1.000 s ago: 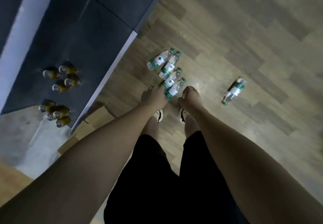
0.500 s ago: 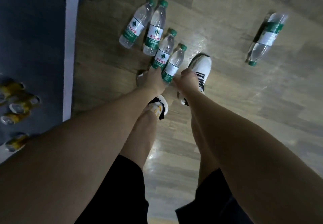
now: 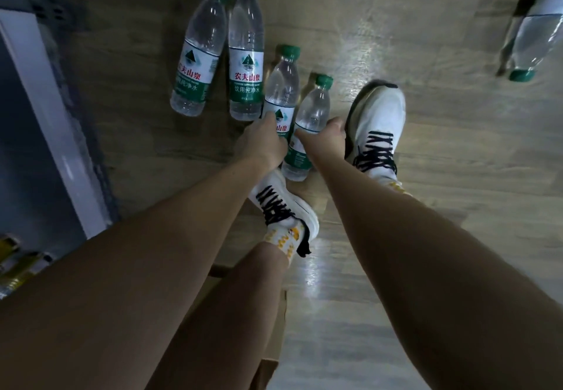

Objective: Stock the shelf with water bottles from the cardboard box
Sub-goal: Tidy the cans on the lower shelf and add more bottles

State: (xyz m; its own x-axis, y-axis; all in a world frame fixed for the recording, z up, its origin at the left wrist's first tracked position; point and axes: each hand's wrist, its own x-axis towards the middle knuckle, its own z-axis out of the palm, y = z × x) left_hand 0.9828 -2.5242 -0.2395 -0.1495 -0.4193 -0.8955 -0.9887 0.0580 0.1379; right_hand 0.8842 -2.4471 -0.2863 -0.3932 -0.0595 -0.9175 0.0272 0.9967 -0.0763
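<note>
Wood-plank floor (image 3: 426, 39) carries four water bottles lying side by side, green caps pointing away from the person. Left hand (image 3: 263, 143) fingers grasp the third bottle (image 3: 281, 85); right hand (image 3: 324, 136) fingers grasp the fourth bottle (image 3: 313, 109). White sneakers (image 3: 377, 121) flank them. Another bottle (image 3: 536, 30) lies well apart, cap toward the person.

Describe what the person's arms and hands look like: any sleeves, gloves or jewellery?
Both arms are bare all the way down, with no sleeve in view. The left hand and the right hand wear no gloves, and no watch, band or ring shows at the wrists. The dim light hides finer detail.
</note>
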